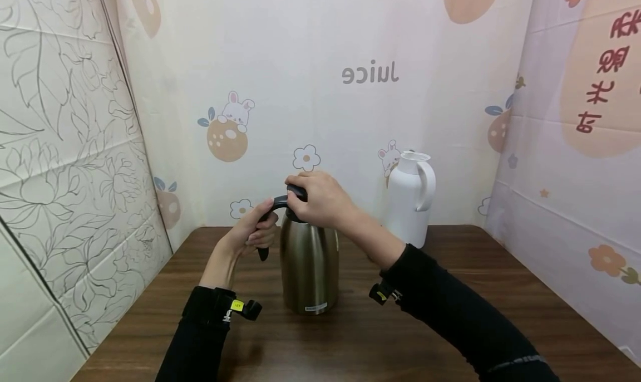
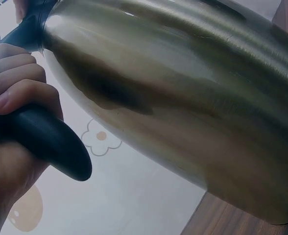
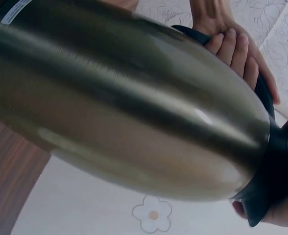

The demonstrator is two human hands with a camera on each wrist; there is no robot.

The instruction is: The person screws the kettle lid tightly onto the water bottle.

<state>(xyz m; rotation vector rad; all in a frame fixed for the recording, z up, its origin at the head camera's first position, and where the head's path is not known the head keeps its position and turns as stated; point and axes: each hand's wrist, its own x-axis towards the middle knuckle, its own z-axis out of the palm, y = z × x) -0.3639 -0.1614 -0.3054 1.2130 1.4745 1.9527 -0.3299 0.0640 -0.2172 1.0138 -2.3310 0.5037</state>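
The only writing you can read is on the backdrop: the word "Juice" (image 1: 370,73), mirrored, sits in the upper middle of the head view, and red characters (image 1: 608,70), also mirrored, run down the upper right corner. A small white label (image 1: 316,307) with print too fine to read is stuck low on the steel flask (image 1: 309,265), and you can see the same label at the upper left of the right wrist view. Count two vessels on the brown table (image 1: 450,326): the one steel flask standing upright at the centre of the frame, and one white jug (image 1: 410,195) with its own handle, right of centre against the back wall and well apart from the flask. Both of your hands are on the flask. Your left hand (image 1: 250,234) is wrapped around the black handle (image 1: 270,215) on the flask's left side, fingers curled tight over it, as the left wrist view shows plainly. Your right hand (image 1: 320,199) sits over the black lid (image 3: 276,161) at the top, fingers curled around it and gripping.
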